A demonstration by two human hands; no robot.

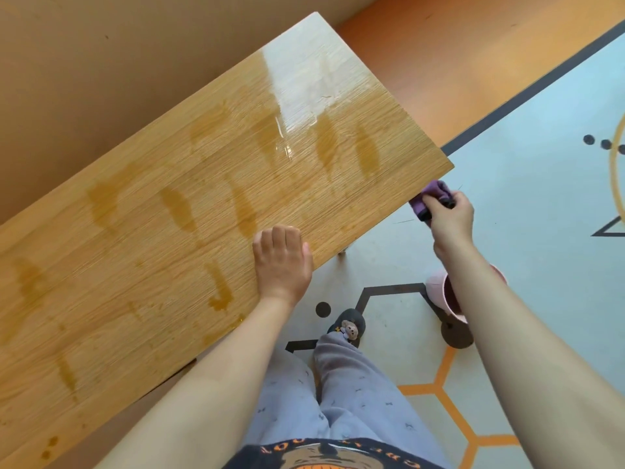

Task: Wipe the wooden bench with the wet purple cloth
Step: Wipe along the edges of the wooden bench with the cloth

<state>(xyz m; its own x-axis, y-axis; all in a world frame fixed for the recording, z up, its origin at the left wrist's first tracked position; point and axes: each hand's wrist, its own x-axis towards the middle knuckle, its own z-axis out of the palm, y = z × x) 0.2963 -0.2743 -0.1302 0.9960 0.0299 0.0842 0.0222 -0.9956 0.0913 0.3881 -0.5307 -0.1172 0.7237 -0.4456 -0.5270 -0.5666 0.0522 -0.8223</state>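
The wooden bench (162, 211) runs diagonally from lower left to upper right, its light top streaked with darker wet patches and a glossy wet band near the far end. My left hand (282, 262) rests on the bench top by its near edge, fingers curled under, holding nothing. My right hand (451, 220) grips the bunched purple cloth (431, 199) and holds it against the bench's near right edge, just below the corner.
A pink bucket (436, 289) stands on the floor under my right forearm, with a dark round object (456, 335) beside it. My slippered foot (348, 328) and legs stand close to the bench. A tan wall runs behind the bench. The floor has painted hexagon lines.
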